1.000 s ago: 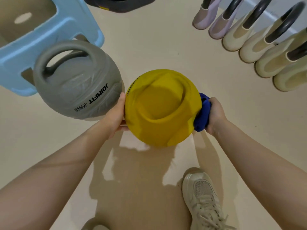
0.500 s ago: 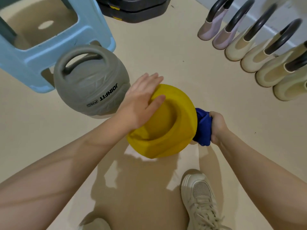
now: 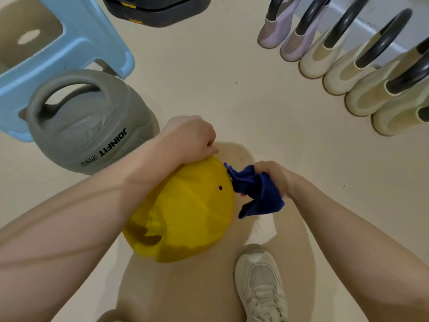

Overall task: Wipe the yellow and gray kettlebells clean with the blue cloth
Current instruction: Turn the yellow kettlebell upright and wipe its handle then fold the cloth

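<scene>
The yellow kettlebell [image 3: 190, 212] lies tipped on the floor in the middle, its handle opening facing down toward me. My left hand [image 3: 190, 138] clasps its far upper edge with curled fingers. My right hand [image 3: 274, 175] is closed on the bunched blue cloth [image 3: 257, 194], which touches the kettlebell's right side and hangs down beside it. The gray kettlebell [image 3: 88, 126], marked JOINFIT, stands upright on the floor to the left, untouched.
A light blue plastic stool [image 3: 92, 43] stands behind the gray kettlebell. Dark weight plates [image 3: 157, 10] lie at the top. A row of lilac and cream kettlebells [image 3: 336, 66] lines the right wall. My shoe [image 3: 260, 280] stands by the yellow kettlebell.
The yellow kettlebell has rolled over toward me. My left hand went from its left side up onto its far edge. The right hand with the cloth lifted to the upper right side.
</scene>
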Action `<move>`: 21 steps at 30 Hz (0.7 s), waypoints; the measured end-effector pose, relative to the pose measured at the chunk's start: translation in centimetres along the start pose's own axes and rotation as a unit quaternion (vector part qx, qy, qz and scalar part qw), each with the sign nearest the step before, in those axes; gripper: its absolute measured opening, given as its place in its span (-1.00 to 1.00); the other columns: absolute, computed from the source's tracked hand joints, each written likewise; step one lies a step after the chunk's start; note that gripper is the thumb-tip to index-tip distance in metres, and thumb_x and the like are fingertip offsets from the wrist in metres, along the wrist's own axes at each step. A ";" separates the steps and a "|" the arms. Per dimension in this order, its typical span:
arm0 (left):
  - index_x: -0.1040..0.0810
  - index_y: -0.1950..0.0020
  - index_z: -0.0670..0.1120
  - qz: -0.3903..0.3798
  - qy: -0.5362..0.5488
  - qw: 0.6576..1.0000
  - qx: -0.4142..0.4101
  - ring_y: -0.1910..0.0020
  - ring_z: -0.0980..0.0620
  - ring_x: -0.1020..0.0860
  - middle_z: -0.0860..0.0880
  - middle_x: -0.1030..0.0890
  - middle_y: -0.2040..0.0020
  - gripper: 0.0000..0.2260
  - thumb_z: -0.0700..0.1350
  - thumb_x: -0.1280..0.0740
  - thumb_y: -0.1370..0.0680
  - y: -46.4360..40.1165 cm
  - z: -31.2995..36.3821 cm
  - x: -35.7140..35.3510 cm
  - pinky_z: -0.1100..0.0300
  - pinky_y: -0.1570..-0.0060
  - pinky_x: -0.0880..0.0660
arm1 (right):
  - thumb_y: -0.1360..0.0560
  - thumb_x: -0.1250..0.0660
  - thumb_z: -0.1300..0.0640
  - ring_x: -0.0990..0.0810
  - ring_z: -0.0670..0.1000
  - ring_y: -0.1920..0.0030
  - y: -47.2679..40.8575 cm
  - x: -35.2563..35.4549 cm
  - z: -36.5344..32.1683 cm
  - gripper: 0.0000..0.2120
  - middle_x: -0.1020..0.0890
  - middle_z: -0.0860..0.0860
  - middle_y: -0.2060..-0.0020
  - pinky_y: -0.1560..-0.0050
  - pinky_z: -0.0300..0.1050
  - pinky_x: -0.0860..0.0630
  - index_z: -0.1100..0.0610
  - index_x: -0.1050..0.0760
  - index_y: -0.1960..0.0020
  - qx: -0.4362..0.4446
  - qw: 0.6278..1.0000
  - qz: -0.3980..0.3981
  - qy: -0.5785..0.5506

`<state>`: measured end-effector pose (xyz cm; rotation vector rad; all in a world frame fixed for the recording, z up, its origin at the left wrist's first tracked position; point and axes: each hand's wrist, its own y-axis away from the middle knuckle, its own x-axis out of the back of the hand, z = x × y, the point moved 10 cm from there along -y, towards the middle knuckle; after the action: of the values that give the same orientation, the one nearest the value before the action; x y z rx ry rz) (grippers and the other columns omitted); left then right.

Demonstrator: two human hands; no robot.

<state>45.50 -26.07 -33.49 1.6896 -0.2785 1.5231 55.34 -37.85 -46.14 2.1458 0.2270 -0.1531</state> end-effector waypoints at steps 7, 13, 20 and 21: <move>-0.29 -0.42 0.14 -0.106 0.149 0.983 -0.018 -0.36 0.05 -0.34 0.11 -0.34 -0.42 -0.22 0.39 0.12 -0.27 5.9 -0.4 -5.8 0.21 -0.29 -0.24 | -0.48 -0.17 0.19 -0.55 0.05 0.09 -2.3 3.6 -1.4 -0.75 -0.57 0.03 0.07 0.14 -0.10 -0.45 0.10 -0.36 -0.16 0.204 0.912 0.256 0.248; -0.47 -0.28 0.14 -0.083 0.150 0.985 -0.019 -0.22 0.05 -0.46 0.09 -0.53 -0.25 -0.30 0.36 0.14 -0.31 4.8 -1.0 -4.9 0.15 -0.19 -0.35 | -0.40 -0.19 -0.17 -0.38 0.25 -0.26 -5.1 -9.3 -0.9 -0.33 -0.40 0.24 -0.31 -0.27 0.13 -0.32 0.19 -0.32 -0.39 0.314 0.786 0.004 0.532; -0.51 -0.22 0.19 -0.097 0.176 0.980 -0.007 -0.16 0.04 -0.50 0.11 -0.57 -0.18 -0.40 0.34 0.07 -0.34 3.5 -2.7 -5.5 0.07 -0.14 -0.43 | -0.29 -0.49 0.06 -0.40 0.17 -0.21 -7.9 -9.5 -2.0 -0.56 -0.57 0.14 -0.18 -0.11 0.01 -0.42 0.12 -0.56 -0.15 0.386 0.584 -0.011 0.714; -0.51 -0.23 0.20 -0.095 0.184 0.978 -0.010 -0.16 0.06 -0.50 0.12 -0.56 -0.19 -0.39 0.35 0.07 -0.34 3.6 -2.8 -5.3 0.08 -0.14 -0.43 | -0.32 -0.49 0.05 -0.40 0.21 -0.27 -9.2 -8.7 -2.2 -0.46 -0.50 0.14 -0.28 -0.17 0.04 -0.41 0.09 -0.48 -0.27 0.364 0.565 0.003 0.741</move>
<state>39.83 -28.32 -37.01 1.3419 0.0611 1.6434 44.88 -31.97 -50.68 2.4290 1.2775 1.9813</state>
